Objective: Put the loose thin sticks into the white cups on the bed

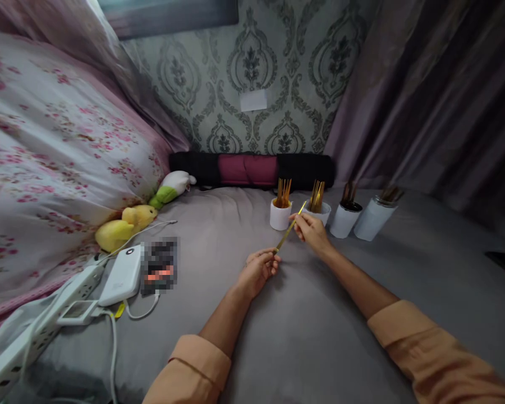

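Observation:
Both my hands pinch one thin yellow-gold stick (289, 229) above a grey bed sheet. My left hand (258, 271) is closed on its lower end. My right hand (312, 231) is closed on its upper part, close to the cups. Just behind stand two white cups (280, 216) (320, 213) holding several golden-brown sticks. Right of them are another white cup (345, 220) and a lidded white jar (372, 217) with darker sticks. Peach sleeves cover my forearms.
A floral duvet (54, 146) rises at the left. Yellow (124, 224) and green-white (170, 188) soft toys lie beside it. A power strip (33, 331), a white power bank (122, 275) and cables sit at front left. A black-and-maroon bolster (252, 169) lies against the patterned wall.

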Motion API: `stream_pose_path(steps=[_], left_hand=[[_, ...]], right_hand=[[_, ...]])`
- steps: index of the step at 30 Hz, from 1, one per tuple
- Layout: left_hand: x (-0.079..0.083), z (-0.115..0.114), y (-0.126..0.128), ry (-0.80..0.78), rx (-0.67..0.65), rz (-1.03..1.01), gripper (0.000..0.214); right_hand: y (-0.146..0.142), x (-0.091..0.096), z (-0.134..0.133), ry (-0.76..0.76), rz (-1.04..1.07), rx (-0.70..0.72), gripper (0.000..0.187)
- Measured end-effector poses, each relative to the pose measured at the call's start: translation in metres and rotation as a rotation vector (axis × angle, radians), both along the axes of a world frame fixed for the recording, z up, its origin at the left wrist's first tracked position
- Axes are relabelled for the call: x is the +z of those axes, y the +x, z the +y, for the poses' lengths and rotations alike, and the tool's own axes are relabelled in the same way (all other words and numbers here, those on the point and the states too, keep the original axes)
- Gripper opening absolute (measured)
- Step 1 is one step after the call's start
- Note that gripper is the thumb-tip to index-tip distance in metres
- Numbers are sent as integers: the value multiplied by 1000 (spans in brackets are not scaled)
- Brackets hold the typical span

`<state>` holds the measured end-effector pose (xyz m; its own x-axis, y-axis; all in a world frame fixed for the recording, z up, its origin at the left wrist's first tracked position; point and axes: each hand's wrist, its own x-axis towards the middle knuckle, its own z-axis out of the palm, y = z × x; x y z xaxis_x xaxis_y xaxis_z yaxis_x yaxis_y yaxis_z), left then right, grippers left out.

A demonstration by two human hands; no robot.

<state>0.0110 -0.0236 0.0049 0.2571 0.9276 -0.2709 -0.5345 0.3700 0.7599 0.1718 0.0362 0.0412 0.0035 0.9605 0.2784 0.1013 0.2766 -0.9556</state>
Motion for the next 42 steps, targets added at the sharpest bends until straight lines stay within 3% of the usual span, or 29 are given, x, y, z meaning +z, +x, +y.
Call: stream_pose_path(steps=[9, 18, 35, 42], left_hand=[[0, 1, -1, -24, -10, 9, 19], [-2, 3, -1, -24, -7, -4, 22], [-6, 7, -5, -51, 4, -92, 22], [-5, 9, -9, -113, 5, -162, 15]], right_hand=[[19, 21, 11, 25, 38, -142, 38], [23, 31, 15, 13, 25, -220, 34], [18, 48, 17, -13, -28, -129, 24], [22, 64, 20, 13, -27, -134, 21]])
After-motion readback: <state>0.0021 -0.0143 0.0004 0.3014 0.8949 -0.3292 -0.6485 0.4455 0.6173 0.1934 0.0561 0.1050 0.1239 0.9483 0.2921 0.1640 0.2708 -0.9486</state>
